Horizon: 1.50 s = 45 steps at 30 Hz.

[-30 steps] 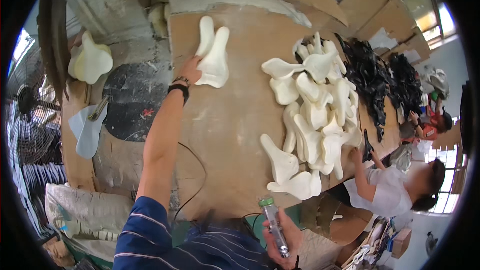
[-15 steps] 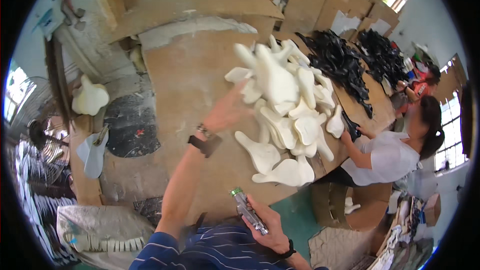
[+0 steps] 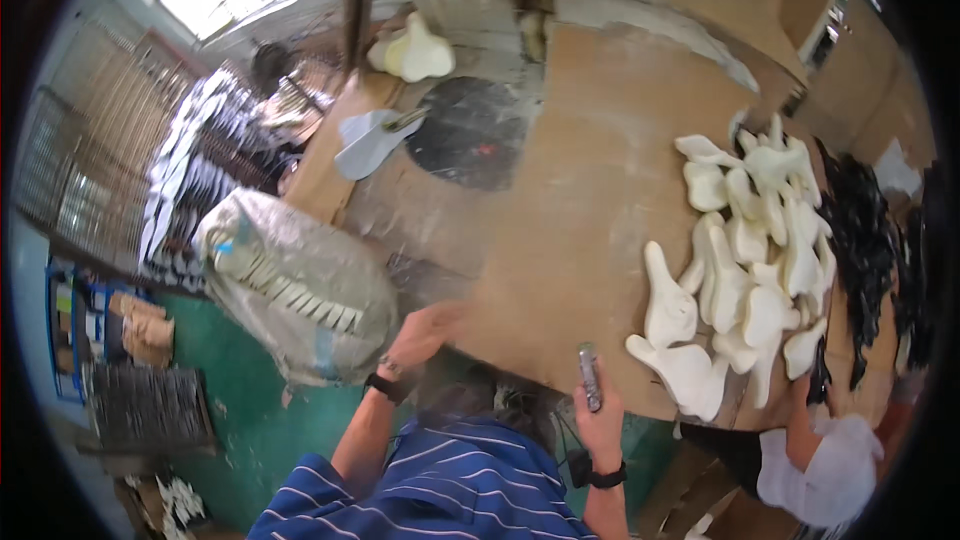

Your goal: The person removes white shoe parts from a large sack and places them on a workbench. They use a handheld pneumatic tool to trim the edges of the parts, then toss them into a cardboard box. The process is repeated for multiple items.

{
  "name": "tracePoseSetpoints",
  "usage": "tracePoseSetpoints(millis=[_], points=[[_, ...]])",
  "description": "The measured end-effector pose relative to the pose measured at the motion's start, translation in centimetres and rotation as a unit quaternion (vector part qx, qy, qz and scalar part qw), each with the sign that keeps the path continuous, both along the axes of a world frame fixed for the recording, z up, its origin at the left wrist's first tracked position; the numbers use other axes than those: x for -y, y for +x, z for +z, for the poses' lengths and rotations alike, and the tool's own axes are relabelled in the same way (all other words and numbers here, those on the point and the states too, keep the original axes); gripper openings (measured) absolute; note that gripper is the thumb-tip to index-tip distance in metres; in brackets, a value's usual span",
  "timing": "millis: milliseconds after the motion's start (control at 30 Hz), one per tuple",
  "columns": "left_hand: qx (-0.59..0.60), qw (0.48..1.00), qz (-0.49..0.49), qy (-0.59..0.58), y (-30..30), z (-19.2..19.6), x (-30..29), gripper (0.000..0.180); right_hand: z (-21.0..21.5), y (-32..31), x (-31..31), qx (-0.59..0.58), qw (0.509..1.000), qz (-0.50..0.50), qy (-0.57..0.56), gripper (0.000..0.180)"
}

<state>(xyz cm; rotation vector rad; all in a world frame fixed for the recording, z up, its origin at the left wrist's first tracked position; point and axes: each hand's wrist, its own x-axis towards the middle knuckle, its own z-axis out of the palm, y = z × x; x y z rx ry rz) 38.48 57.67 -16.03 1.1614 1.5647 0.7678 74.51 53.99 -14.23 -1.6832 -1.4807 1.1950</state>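
Note:
My right hand is closed round a small silver handheld tool, held upright at the table's front edge; its exact kind does not show. My left hand is near the front edge of the cardboard-covered table, beside a bulging pale sack. Motion smears its fingers, and I see nothing in that hand. Right of both hands lies a pile of cream-white, lobed foam-like pieces, stacked over one another.
A dark round patch and a pale flat cut-out piece lie on the table's left part. A cream piece rests behind them. Black floppy pieces are heaped far right, near a co-worker in white. Green floor shows left.
The view has turned left. My left hand has come back from the pile to the table's front edge. A cream piece blurred above the pile no longer stands out. My right hand keeps its tool.

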Motion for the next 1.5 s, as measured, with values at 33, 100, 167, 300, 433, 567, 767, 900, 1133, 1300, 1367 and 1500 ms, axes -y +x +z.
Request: tracePoseSetpoints(millis=[33, 100, 167, 300, 433, 567, 767, 900, 1133, 1300, 1367, 1500], points=[[-0.026, 0.998, 0.049, -0.011, -1.5, 1.3, 2.1, 0.041, -0.8, -0.4, -0.6, 0.016, 1.000, 0.017, -0.001, 0.057], [-0.048, 0.991, 0.126, -0.017, -4.6, 2.1, 5.4, 0.041, -3.0, -1.2, -1.4, 0.017, 0.998, 0.052, -0.027, 0.065], [-0.049, 0.981, 0.187, 0.018, -6.6, 3.6, 7.3, 0.042, -4.9, -2.8, -2.6, 0.024, 0.997, 0.060, -0.037, 0.070], [-0.102, 0.961, 0.244, 0.081, -12.6, 2.8, 9.9, 0.041, -6.3, -8.9, -5.5, 0.091, 0.990, 0.100, 0.026, 0.081], [-0.149, 0.925, 0.332, 0.109, -20.1, 0.9, 10.8, 0.044, -9.1, -16.6, -10.5, 0.132, 0.977, 0.146, 0.082, 0.087], [-0.129, 0.895, 0.417, 0.088, -30.0, -1.3, 10.0, 0.046, -11.4, -26.3, -19.8, 0.159, 0.971, 0.168, 0.055, 0.093], [-0.187, 0.778, 0.598, 0.047, -48.0, -7.0, 8.5, 0.055, -16.1, -36.3, -25.7, 0.286, 0.927, 0.200, 0.140, 0.074], [-0.345, 0.627, 0.691, 0.102, -55.2, -11.3, 10.5, 0.062, -6.1, -51.1, -18.3, 0.086, 0.918, 0.352, 0.159, 0.046], [-0.297, 0.601, 0.732, 0.121, -67.0, -10.6, 12.4, 0.031, -2.3, -70.8, -4.6, -0.074, 0.746, 0.636, 0.180, 0.053], [-0.249, 0.731, 0.629, -0.091, -70.2, -8.4, 10.0, 0.033, -6.2, -77.0, -13.2, 0.112, 0.775, 0.572, 0.244, 0.066], [-0.231, 0.760, 0.593, -0.130, -69.8, -6.4, 11.1, 0.033, -4.4, -78.6, -17.8, 0.151, 0.789, 0.555, 0.215, 0.088], [-0.205, 0.796, 0.546, -0.165, -69.3, -3.5, 12.9, 0.035, -3.1, -81.7, -24.2, 0.218, 0.754, 0.477, 0.396, 0.077]])
